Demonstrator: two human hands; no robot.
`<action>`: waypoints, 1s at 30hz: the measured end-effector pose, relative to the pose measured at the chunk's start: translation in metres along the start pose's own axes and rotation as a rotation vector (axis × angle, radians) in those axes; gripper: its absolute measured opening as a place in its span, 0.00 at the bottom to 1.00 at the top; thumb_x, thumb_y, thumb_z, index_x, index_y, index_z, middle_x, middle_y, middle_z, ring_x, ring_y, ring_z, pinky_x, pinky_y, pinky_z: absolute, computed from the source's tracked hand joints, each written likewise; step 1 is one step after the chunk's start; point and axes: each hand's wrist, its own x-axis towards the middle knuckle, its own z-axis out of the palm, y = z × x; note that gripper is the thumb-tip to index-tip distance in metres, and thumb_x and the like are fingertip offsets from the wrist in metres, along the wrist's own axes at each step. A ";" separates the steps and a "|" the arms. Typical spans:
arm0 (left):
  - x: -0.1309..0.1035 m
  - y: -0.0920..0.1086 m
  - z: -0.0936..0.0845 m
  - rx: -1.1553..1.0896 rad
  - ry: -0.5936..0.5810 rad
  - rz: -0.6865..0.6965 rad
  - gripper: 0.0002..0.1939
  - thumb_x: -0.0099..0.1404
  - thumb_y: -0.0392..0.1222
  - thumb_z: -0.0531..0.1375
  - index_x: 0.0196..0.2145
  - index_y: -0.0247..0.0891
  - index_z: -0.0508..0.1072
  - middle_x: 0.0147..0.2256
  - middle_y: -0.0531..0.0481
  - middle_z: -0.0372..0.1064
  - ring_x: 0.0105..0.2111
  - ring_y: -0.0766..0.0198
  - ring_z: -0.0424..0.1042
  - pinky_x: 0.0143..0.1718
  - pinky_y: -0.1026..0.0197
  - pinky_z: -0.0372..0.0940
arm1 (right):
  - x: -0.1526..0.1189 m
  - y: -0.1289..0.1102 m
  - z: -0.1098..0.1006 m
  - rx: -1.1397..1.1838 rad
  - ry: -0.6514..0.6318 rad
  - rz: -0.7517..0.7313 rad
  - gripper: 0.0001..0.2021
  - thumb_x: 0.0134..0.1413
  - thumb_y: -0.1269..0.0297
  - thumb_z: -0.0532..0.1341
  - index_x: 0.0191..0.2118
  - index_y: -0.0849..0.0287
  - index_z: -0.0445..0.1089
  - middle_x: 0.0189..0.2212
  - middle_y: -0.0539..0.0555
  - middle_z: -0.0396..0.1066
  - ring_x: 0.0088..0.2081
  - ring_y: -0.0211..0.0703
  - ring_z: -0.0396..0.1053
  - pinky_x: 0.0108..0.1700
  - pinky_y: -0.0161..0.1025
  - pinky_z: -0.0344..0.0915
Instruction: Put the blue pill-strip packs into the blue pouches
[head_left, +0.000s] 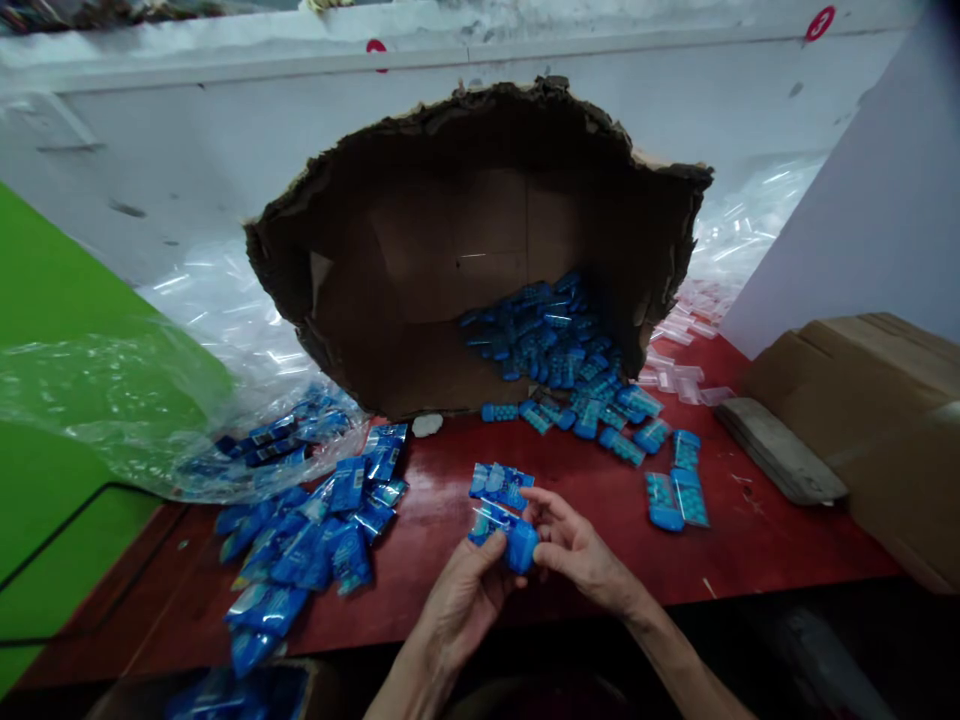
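Note:
My left hand [469, 590] pinches a small blue printed wrapper [489, 520] with its thumb on top. At the wrapper's right end is the rounded blue cap of a small container [522, 546]; how far the container sits inside the wrapper cannot be made out. My right hand [581, 550] has its thumb against this cap and its forefinger bent above it, near another blue wrapper [501, 483] lying just beyond. Clear containers of blue pellets with blue caps [666, 502] lie to the right. On the left is a pile of filled blue packets [307, 545].
A torn-edged cardboard box [405, 370] lies on its side, blue containers [551, 335] spilling onto the red table [442, 460]. Clear plastic bags [247, 330] stand left. Clear plastic pieces [679, 375] and a brown carton [862, 410] are right. An open box [304, 690] with blue packets sits below the front edge.

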 end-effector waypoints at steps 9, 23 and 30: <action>0.003 -0.010 0.005 0.034 0.120 -0.004 0.15 0.53 0.44 0.58 0.36 0.31 0.71 0.30 0.43 0.71 0.24 0.65 0.70 0.21 0.68 0.64 | -0.007 0.000 0.008 -0.089 0.059 -0.023 0.22 0.50 0.61 0.56 0.51 0.54 0.53 0.39 0.52 0.62 0.38 0.37 0.63 0.41 0.36 0.60; -0.005 -0.004 0.010 -0.034 0.012 -0.040 0.13 0.54 0.36 0.58 0.39 0.35 0.68 0.35 0.46 0.70 0.30 0.64 0.70 0.28 0.63 0.67 | -0.008 -0.012 0.006 -0.078 -0.017 -0.004 0.19 0.48 0.63 0.57 0.48 0.55 0.58 0.41 0.52 0.65 0.39 0.38 0.63 0.39 0.35 0.60; -0.008 0.001 -0.006 -0.092 0.039 -0.014 0.10 0.55 0.38 0.57 0.35 0.33 0.70 0.34 0.42 0.72 0.32 0.57 0.72 0.31 0.58 0.67 | 0.001 -0.001 -0.002 -0.272 0.022 0.015 0.17 0.49 0.60 0.55 0.46 0.56 0.60 0.34 0.51 0.65 0.30 0.35 0.63 0.34 0.35 0.61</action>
